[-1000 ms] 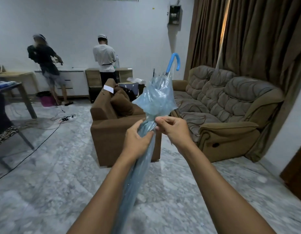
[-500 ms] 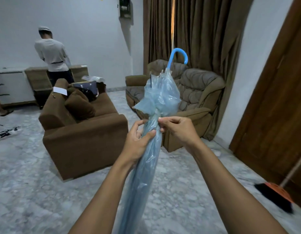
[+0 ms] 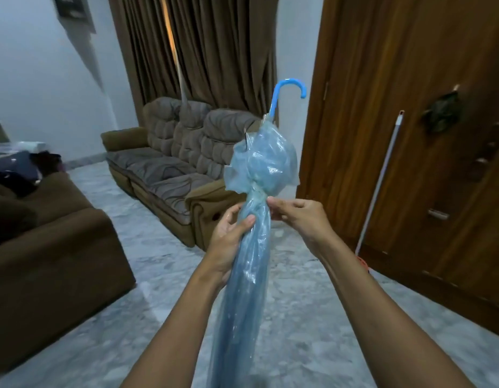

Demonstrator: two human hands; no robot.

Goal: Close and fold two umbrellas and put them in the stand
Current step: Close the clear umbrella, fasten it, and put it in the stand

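The left hand (image 3: 228,236) and right hand (image 3: 298,219) hold the umbrella (image 3: 248,275) near-upright, handle (image 3: 288,84) topmost.

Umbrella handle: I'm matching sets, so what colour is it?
The handle is bright blue; head view.

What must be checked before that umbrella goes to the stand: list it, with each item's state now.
1. Umbrella closed: ok, gathered along its shaft.
2. Fabric rolled tight: not ok, it puffs out loose below the handle.
3. Strap fastened: cannot tell, the right hand pinches at the neck and no strap shows clearly.
4. Firm hold: ok, the left hand grips the rolled part.
5. Stand located: cannot tell, none in view.
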